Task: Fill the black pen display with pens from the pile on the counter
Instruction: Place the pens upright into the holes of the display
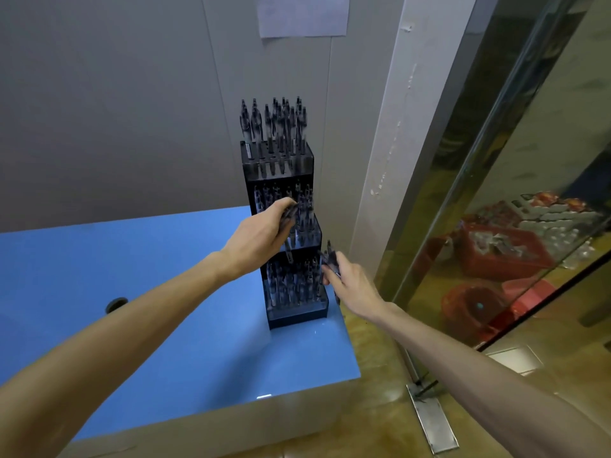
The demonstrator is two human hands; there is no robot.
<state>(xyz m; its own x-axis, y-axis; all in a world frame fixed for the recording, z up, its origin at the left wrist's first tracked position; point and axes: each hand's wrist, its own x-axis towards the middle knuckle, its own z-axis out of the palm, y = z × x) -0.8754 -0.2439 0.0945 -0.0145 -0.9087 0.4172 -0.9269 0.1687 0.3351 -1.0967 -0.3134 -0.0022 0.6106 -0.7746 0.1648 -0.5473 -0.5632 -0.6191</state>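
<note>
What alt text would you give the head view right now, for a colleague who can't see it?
A person's left hand holds pens at the middle tier of a three-tier black pen display already crowded with pens, while the right hand grips more pens beside the bottom tier. The display stands at the far right corner of a blue counter, against a grey wall.

No text can be read; the paper sheet (pixel 304 14) taped to the wall carries print too blurred to make out.

At centre frame we see the black pen display (pixel 284 226) on the blue counter (pixel 132 292). Our left hand (pixel 261 236) grips pens at its middle tier; our right hand (pixel 347 282) holds pens beside the lowest.
</note>
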